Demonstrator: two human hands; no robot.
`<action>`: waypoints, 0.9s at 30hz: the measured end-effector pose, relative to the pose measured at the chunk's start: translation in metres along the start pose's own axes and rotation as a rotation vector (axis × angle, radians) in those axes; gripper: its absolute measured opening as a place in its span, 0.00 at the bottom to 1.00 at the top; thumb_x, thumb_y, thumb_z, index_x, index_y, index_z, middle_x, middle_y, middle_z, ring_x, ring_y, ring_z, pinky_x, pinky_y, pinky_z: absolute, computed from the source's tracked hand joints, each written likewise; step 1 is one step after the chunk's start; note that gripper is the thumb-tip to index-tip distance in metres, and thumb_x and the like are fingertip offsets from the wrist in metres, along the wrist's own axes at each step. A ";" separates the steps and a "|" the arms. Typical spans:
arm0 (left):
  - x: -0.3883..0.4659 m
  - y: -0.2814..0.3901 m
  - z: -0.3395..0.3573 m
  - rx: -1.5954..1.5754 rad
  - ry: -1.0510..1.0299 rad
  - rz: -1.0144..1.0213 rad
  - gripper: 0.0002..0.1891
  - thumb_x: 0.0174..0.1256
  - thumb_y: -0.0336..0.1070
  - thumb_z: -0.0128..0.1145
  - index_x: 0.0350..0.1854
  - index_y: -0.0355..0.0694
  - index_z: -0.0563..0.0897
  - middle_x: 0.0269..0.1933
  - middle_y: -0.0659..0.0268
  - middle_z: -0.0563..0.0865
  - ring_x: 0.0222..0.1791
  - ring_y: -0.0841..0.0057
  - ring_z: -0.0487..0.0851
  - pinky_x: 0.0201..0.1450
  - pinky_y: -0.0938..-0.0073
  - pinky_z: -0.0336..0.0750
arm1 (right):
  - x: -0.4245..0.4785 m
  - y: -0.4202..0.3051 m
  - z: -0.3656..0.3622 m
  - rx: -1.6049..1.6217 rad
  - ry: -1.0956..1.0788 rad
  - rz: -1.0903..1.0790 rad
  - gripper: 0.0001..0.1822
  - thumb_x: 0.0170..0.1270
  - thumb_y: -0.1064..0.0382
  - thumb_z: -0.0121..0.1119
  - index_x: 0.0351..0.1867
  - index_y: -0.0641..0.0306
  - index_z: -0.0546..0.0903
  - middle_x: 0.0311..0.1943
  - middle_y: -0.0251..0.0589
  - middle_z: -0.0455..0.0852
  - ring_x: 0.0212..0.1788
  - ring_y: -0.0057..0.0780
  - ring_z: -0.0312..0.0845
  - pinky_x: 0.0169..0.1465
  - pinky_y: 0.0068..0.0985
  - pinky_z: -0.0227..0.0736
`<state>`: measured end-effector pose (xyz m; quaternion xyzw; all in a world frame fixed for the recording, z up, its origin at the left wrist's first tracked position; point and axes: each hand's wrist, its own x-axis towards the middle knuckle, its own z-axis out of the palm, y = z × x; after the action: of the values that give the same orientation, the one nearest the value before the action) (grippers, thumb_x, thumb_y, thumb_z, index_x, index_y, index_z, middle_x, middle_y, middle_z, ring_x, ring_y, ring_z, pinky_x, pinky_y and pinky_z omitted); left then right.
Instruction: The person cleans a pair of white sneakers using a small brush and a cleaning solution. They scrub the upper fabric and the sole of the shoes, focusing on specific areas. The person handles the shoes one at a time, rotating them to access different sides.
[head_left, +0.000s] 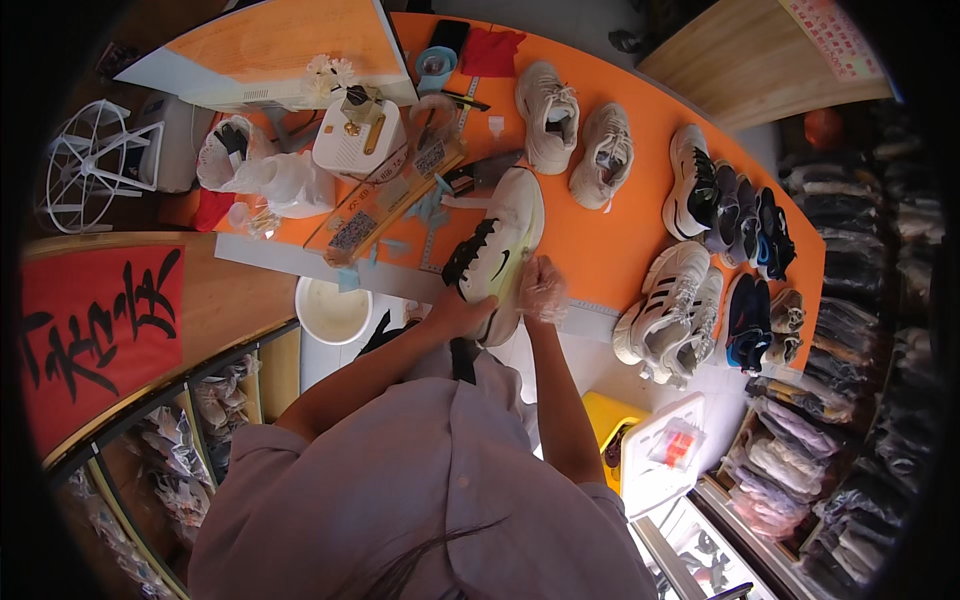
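Note:
A white Nike sneaker (504, 259) with black laces and a pale yellow-green side lies tilted at the front edge of the orange table (585, 262), its toe pointing away from me. My left hand (461, 311) grips it near the heel, thumb on its side. Close by the sole edge, my right hand (543, 291) is curled and wears a thin clear plastic glove. Blur hides whether anything small sits between its fingers. Beyond the toe lies a dark flat item in clear plastic (487, 171).
Beige sneakers (551, 124) stand at the back; more shoes (667, 307) line the right side. A wooden-framed sign (397, 199), a white box (358, 139) and a monitor (292, 52) occupy the left. Below are a white bucket (334, 311) and a yellow bin (607, 420).

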<state>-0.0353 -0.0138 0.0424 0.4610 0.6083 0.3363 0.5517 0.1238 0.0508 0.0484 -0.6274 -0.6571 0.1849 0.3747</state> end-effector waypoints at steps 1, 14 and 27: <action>0.001 -0.001 0.001 -0.001 0.004 0.005 0.26 0.56 0.49 0.61 0.54 0.37 0.79 0.49 0.52 0.85 0.52 0.58 0.82 0.54 0.64 0.76 | 0.001 0.000 0.000 -0.025 0.000 0.019 0.14 0.66 0.60 0.57 0.23 0.64 0.76 0.16 0.49 0.73 0.18 0.41 0.68 0.24 0.32 0.63; -0.001 0.008 -0.002 0.067 -0.057 -0.039 0.26 0.57 0.49 0.60 0.55 0.38 0.78 0.52 0.52 0.84 0.54 0.57 0.81 0.56 0.63 0.75 | 0.000 0.020 0.010 0.083 -0.022 0.270 0.17 0.69 0.54 0.55 0.27 0.64 0.77 0.17 0.46 0.70 0.20 0.34 0.65 0.28 0.31 0.64; 0.006 -0.005 -0.001 0.029 -0.077 -0.090 0.27 0.57 0.49 0.61 0.55 0.36 0.78 0.51 0.51 0.84 0.54 0.59 0.81 0.56 0.64 0.75 | 0.012 0.012 -0.002 0.271 -0.071 0.224 0.19 0.70 0.58 0.55 0.21 0.66 0.70 0.15 0.39 0.64 0.21 0.24 0.59 0.26 0.28 0.60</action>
<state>-0.0372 -0.0094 0.0359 0.4535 0.6116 0.2846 0.5825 0.1340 0.0635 0.0440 -0.6333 -0.5650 0.3344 0.4096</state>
